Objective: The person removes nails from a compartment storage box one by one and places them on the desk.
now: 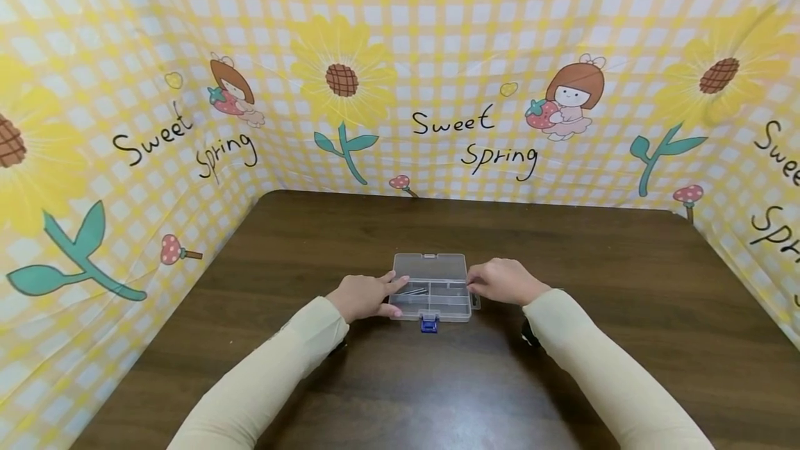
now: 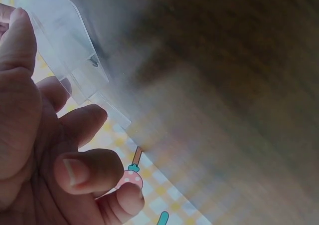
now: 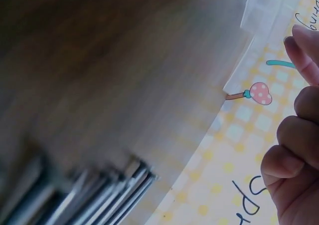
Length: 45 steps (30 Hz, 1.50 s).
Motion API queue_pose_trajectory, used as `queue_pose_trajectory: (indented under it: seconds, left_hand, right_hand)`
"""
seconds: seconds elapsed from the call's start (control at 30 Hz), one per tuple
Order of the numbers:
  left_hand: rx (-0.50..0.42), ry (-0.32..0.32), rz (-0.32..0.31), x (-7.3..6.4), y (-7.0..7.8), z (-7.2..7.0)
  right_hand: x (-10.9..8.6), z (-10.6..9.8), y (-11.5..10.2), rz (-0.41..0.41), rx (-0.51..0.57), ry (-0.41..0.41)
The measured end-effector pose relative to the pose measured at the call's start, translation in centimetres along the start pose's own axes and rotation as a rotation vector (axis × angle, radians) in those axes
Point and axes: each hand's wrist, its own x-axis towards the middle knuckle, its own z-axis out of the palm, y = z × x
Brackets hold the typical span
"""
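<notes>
A clear plastic compartment box point(image 1: 429, 318) with a blue latch point(image 1: 428, 325) lies on the table, its lid point(image 1: 429, 268) raised at the back. Thin metal rods point(image 1: 412, 291) lie in its left back compartment. My left hand point(image 1: 364, 295) rests against the box's left end, thumb near the front corner and a finger over the rim. In the left wrist view its other fingers point(image 2: 89, 170) bend loosely. My right hand point(image 1: 506, 282) has thumb and index fingertips together at the box's right side, the other fingers point(image 3: 299, 140) curled. What lies between the fingertips is hidden.
Several shiny metal rods point(image 3: 119, 195), blurred and close to the camera, show in the right wrist view. The brown wooden table point(image 1: 337, 228) meets a yellow checked cloth point(image 1: 437, 179) at the back and sides. A clear tab point(image 1: 476, 303) juts from the box's right side.
</notes>
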Motion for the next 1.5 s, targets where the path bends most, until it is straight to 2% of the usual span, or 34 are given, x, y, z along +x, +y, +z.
queue_pose_trajectory:
  seconds: [0.3, 0.53, 0.97, 1.27, 1.5]
  left_hand:
    - [0.000, -0.001, -0.002, 0.0, 0.0, -0.1]
    - [0.017, 0.005, -0.011, 0.1, -0.1, 0.0]
    - [0.011, -0.009, 0.006, -0.1, 0.0, -0.2]
    - [0.046, -0.011, -0.016, 0.0, 0.1, -0.3]
    - [0.025, -0.015, -0.007, 0.0, 0.1, -0.2]
  right_hand:
    - [1.6, 0.3, -1.2, 0.002, 0.033, -0.040]
    - [2.7, 1.0, -1.9, -0.028, 0.021, -0.009]
    - [5.6, 1.5, -4.3, -0.034, 0.010, -0.052]
    - [6.4, 0.8, -5.3, -0.032, -0.039, -0.116]
    - [7.1, 0.3, -5.6, 0.003, -0.082, -0.233]
